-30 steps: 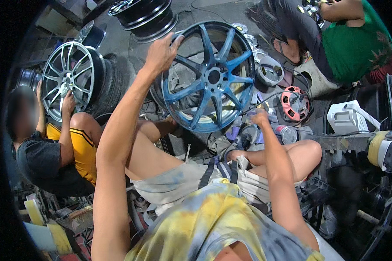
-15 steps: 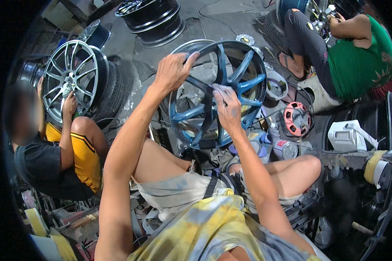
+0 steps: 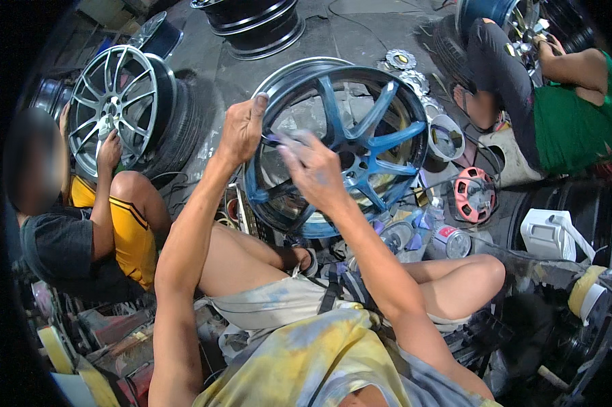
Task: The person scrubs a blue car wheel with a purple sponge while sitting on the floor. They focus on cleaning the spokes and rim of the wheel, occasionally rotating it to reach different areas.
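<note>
Both arms reach forward and up from the lower edge, the person seated with bare knees spread. The left arm runs long and nearly straight, elbow low, wrist bent back. The left hand [image 3: 241, 129] is raised with its back toward the camera, fingers curled over in a grip and the thumb pointing up. The right arm bends at the elbow and crosses inward. The right hand [image 3: 311, 169] sits just beside the left, slightly lower, blurred, its fingers bunched together, palm facing away.

Even daylight, soft shadows, fisheye-bent dark rim (motion blur centre)
</note>
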`<action>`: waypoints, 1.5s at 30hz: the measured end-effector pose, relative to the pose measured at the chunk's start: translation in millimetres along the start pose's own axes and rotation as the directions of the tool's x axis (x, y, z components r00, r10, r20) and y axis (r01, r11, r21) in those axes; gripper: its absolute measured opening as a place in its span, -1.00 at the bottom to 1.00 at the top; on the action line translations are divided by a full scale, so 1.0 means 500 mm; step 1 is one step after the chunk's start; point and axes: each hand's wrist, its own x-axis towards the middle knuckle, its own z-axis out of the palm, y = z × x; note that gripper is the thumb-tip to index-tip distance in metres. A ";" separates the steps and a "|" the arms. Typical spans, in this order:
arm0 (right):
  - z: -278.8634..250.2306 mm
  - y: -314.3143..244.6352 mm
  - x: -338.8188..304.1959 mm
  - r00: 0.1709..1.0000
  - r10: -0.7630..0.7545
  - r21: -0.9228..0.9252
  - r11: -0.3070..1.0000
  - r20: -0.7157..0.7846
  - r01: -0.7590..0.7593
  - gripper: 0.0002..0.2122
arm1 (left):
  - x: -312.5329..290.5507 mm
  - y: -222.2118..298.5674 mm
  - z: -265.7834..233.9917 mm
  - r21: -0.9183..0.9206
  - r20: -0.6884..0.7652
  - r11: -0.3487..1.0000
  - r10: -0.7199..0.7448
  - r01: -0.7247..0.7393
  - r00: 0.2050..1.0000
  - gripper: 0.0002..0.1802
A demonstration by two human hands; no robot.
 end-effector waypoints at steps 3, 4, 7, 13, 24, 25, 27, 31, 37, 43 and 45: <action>0.001 -0.040 0.013 0.995 0.006 0.031 0.999 0.100 -0.010 -0.79 | -0.026 -0.010 -0.010 -0.043 -0.003 0.999 0.007 -0.007 1.000 -0.31; -0.011 -0.015 -0.009 0.997 -0.006 0.024 1.000 0.074 0.004 -0.80 | -0.038 -0.025 -0.018 -0.014 -0.002 1.000 0.017 -0.017 1.000 -0.30; -0.042 0.043 -0.064 0.997 0.076 -0.008 0.997 0.030 -0.076 -0.80 | -0.045 -0.024 -0.020 -0.047 -0.024 0.999 0.025 -0.026 0.999 -0.28; 0.027 -0.053 -0.008 0.989 -0.026 -0.108 0.993 0.147 0.042 -0.76 | -0.060 -0.039 -0.015 -0.166 -0.040 0.984 -0.067 0.060 0.997 -0.25; 0.045 -0.025 -0.039 0.995 -0.096 -0.145 0.985 -0.013 0.093 -0.72 | -0.044 -0.049 -0.017 -0.095 -0.030 0.994 -0.057 0.054 0.998 -0.26; 0.025 0.009 -0.071 0.998 -0.046 -0.144 0.989 -0.049 0.039 -0.73 | -0.040 -0.050 -0.013 -0.080 -0.067 0.997 -0.020 0.015 0.998 -0.26; -0.004 0.022 -0.081 0.993 0.016 -0.140 0.990 -0.119 -0.032 -0.74 | -0.033 -0.045 -0.007 -0.089 -0.045 0.996 -0.027 0.022 0.999 -0.26; 0.042 -0.039 -0.007 0.997 0.079 -0.035 0.996 -0.004 -0.079 -0.75 | -0.019 -0.024 0.004 -0.107 -0.020 0.994 -0.011 0.009 1.000 -0.26; -0.031 0.056 -0.076 0.989 0.042 -0.081 0.995 -0.140 -0.053 -0.80 | -0.006 -0.005 0.014 -0.095 -0.069 0.994 0.042 -0.048 0.997 -0.23; 0.006 -0.035 -0.021 0.992 -0.001 -0.024 1.000 -0.126 -0.002 -0.79 | 0.004 0.026 0.020 -0.063 -0.013 0.996 0.061 -0.062 0.998 -0.23; -0.050 0.023 -0.079 0.992 0.068 -0.112 0.991 -0.108 -0.080 -0.78 | 0.007 0.031 0.026 -0.041 0.010 0.994 0.103 -0.103 0.995 -0.23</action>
